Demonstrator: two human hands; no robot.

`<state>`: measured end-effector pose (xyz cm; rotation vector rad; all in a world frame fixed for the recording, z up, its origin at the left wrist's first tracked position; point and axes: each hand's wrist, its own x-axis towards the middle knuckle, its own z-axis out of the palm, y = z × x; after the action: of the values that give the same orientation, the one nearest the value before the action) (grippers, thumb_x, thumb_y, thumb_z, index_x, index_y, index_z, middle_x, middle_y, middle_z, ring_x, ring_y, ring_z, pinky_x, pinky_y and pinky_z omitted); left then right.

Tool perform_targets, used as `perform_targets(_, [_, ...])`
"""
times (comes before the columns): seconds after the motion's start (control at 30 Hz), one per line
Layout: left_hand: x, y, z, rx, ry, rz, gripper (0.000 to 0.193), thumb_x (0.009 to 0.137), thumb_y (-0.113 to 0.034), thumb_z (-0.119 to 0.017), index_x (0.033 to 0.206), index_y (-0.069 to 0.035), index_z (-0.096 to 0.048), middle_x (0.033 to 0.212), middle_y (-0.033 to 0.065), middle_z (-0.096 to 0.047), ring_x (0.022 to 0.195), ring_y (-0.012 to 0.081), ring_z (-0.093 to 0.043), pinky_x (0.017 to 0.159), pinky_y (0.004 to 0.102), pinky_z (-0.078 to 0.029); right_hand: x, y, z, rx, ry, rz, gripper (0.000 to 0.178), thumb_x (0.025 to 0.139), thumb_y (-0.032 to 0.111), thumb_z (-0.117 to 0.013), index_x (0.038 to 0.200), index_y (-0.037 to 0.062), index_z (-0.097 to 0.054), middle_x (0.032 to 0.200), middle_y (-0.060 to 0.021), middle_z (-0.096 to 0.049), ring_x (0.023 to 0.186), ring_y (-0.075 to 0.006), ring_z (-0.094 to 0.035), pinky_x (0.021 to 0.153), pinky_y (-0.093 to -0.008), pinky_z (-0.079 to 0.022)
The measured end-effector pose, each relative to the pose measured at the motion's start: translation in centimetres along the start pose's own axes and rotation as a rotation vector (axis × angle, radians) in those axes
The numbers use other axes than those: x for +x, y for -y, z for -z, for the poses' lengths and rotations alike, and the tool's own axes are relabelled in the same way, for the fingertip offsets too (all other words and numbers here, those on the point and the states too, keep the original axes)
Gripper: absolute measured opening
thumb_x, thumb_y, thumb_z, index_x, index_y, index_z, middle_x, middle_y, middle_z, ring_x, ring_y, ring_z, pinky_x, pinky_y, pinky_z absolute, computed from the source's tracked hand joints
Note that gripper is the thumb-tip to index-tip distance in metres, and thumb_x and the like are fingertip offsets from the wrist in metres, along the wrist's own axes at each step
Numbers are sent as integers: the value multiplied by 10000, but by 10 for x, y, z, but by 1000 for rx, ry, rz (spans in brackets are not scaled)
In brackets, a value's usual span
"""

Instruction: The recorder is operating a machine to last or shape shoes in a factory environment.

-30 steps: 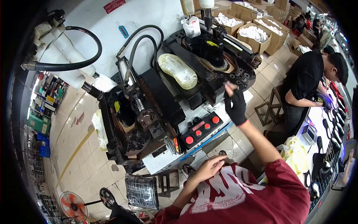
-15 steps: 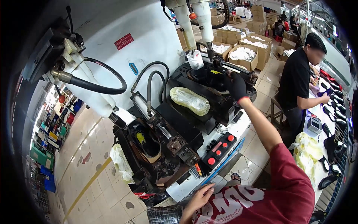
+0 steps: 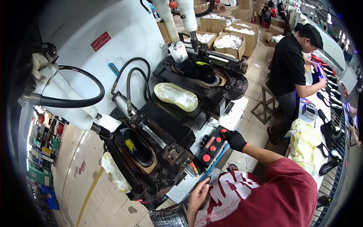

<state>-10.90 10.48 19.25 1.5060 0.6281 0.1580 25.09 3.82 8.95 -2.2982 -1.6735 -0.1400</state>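
Observation:
My gloved right hand (image 3: 235, 141), in black, reaches onto a black control box (image 3: 211, 145) with red buttons. Its fingertips touch the far-right red button (image 3: 223, 131), the fingers stretched out and holding nothing. My bare left hand (image 3: 199, 192) is low in front of my shirt, fingers loosely extended. Beyond the box stands a press machine with two stations. One black shoe (image 3: 203, 72) sits tilted in the right station, under a white press head (image 3: 178, 52). Another black shoe (image 3: 138, 150) lies in the left station. A plastic-wrapped yellowish shoe form (image 3: 176, 97) rests between them.
Black hoses (image 3: 130, 81) loop above the machine. A wrapped form (image 3: 114, 172) hangs at its left edge. On the right, a co-worker (image 3: 291, 68) handles shoes beside a rack (image 3: 334, 125) and yellow wrapped bundles (image 3: 303, 145). Cartons (image 3: 242, 45) of white items stand behind.
My right hand has left the shoe in the right station and come back to the red button on the control box. My view has shifted; the left hand stays low near my body.

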Motion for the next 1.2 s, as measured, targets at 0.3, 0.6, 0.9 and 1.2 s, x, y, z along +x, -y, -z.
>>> perform_targets(0.3, [5, -108, 13, 160, -65, -357, 296, 1009, -95, -608, 1291, -16, -652, 1223, 143, -679, 1056, 210, -689, 902, 314, -530, 100, -7, 136, 405, -838, -71, 326, 849, -20, -598, 1142, 78, -701, 1033, -150, -705, 935, -345, -692, 788, -389, -561])
perform_targets(0.6, [-12, -134, 36, 260, -243, -448, 256, 978, -35, -617, 1223, -1, -683, 1189, 156, -696, 1036, 227, -692, 903, 321, -528, 306, -116, 205, 194, -416, -325, 392, 851, 397, -696, 1106, 100, -732, 1075, -222, -707, 1028, -401, -672, 882, -483, -531])
perform_targets(0.9, [-45, -115, 107, 593, -615, -383, 312, 973, -93, -626, 1277, -32, -658, 1240, 209, -668, 1126, 366, -648, 975, 380, -509, 296, -75, 220, -44, -456, -268, 340, 901, 379, -623, 1120, 156, -755, 1063, -186, -733, 1003, -380, -698, 881, -474, -547])
perform_targets(1.2, [37, -87, 206, 1196, -394, 239, 627, 1001, -520, -471, 1564, -261, -378, 1585, 285, -318, 1492, 480, -232, 1199, 630, -172, 148, 322, 110, 1392, -213, 101, 679, 896, 115, -751, 1479, 42, -412, 1270, -139, -592, 1141, -221, -611, 986, -366, -495])
